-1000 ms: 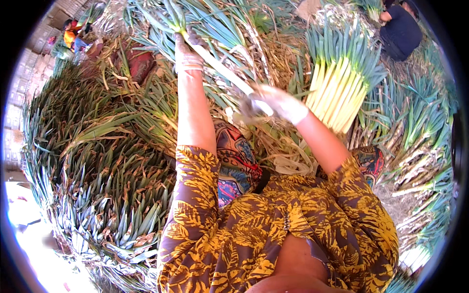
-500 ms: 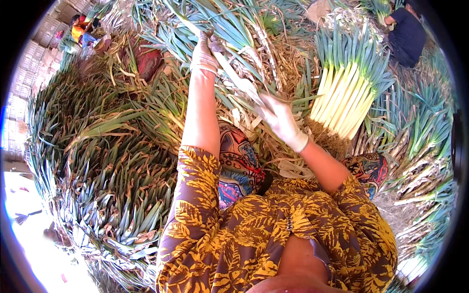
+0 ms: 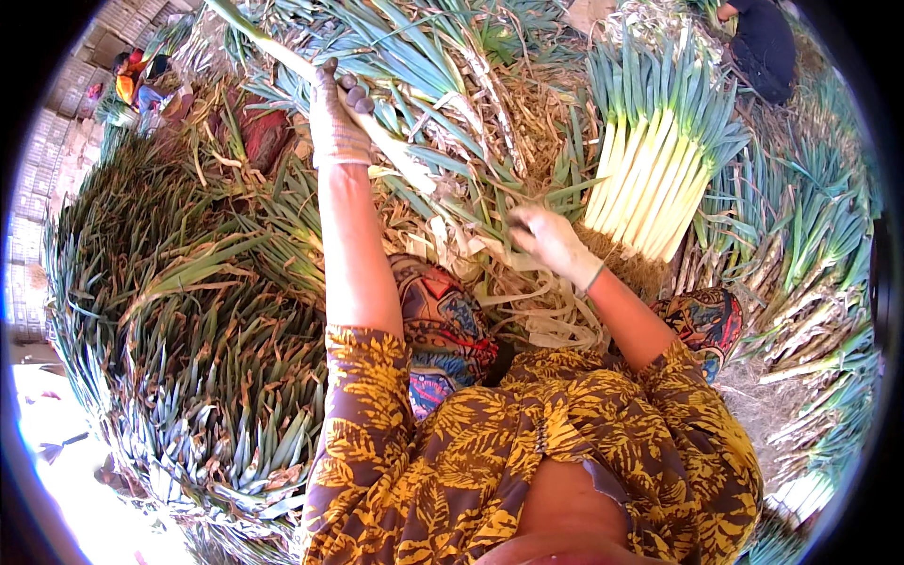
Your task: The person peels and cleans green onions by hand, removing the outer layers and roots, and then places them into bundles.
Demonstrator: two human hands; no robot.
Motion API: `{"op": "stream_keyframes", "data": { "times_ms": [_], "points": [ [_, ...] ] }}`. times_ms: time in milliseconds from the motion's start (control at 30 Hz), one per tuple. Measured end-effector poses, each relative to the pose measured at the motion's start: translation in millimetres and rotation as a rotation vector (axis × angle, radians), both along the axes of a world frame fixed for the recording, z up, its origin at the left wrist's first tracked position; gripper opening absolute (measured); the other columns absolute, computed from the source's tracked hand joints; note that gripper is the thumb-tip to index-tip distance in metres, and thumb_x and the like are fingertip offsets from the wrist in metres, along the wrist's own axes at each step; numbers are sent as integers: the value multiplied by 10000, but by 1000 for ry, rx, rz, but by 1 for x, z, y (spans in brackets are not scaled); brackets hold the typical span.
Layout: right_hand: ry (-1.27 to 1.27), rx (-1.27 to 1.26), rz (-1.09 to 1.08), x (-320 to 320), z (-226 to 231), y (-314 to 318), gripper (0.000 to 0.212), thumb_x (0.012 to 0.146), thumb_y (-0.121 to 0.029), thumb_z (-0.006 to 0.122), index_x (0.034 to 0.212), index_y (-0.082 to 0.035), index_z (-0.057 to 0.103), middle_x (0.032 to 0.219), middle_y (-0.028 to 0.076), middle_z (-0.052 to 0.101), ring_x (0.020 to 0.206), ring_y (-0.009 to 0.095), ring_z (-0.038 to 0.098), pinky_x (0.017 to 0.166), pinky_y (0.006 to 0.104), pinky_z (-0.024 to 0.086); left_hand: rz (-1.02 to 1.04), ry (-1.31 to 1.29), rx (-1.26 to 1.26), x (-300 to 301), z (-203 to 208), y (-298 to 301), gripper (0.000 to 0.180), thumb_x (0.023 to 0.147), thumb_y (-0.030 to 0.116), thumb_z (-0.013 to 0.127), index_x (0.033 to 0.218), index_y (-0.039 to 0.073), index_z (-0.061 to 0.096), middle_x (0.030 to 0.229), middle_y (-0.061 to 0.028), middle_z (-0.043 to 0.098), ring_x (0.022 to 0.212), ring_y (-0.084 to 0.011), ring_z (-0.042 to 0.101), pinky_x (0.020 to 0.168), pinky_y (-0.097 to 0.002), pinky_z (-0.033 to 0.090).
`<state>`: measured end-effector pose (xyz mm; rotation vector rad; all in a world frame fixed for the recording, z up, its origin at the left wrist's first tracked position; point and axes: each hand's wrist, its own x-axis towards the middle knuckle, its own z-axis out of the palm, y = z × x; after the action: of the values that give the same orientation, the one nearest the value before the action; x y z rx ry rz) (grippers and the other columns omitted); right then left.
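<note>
My left hand [image 3: 341, 118], in a dirty pale glove with dark fingertips, is closed round a long leek [image 3: 391, 151]. Its pale shaft slants down to the right from the hand, and its green top [image 3: 235, 19] runs out past the upper left edge. My right hand [image 3: 556, 247], also gloved, is apart from the leek, with its fingers curled and slightly blurred. Whether a strip of leaf is between them cannot be made out. Under it lie peeled leaf strips [image 3: 556, 315]. To its right stands a neat row of cleaned leeks [image 3: 650, 179], with white shafts and green tops.
A large mass of packed leeks [image 3: 207, 339] fills the left. Untrimmed leeks [image 3: 405, 56] lie ahead, and more leeks [image 3: 819, 226] line the right side. Two people work farther off, one in orange [image 3: 127, 85] at upper left and one in dark clothes [image 3: 763, 47] at upper right.
My right hand has come away from the leek's lower end, drawing down and slightly right. My left hand has shifted left and slightly down, still holding the leek.
</note>
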<state>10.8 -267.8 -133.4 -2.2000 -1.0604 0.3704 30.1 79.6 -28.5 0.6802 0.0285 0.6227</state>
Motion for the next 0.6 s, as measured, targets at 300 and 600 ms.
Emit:
{"op": "stream_keyframes", "data": {
  "times_ms": [300,600],
  "points": [
    [77,-28,-467,142,-121,75,404,872,-261,590,1210,-44,556,1061,208,650,1004,354,617,870,413,477,-130,77,103,-12,5,-20,333,909,260,648,1192,126,538,920,-111,656,560,-105,496,442,-211,409],
    [148,-272,-567,177,-187,107,577,813,-331,661,1270,-4,529,1090,234,632,1001,374,619,885,419,473,-34,165,113,-5,5,-28,264,948,241,595,1154,88,532,837,-57,573,493,-64,386,390,-189,325]
  ]
}}
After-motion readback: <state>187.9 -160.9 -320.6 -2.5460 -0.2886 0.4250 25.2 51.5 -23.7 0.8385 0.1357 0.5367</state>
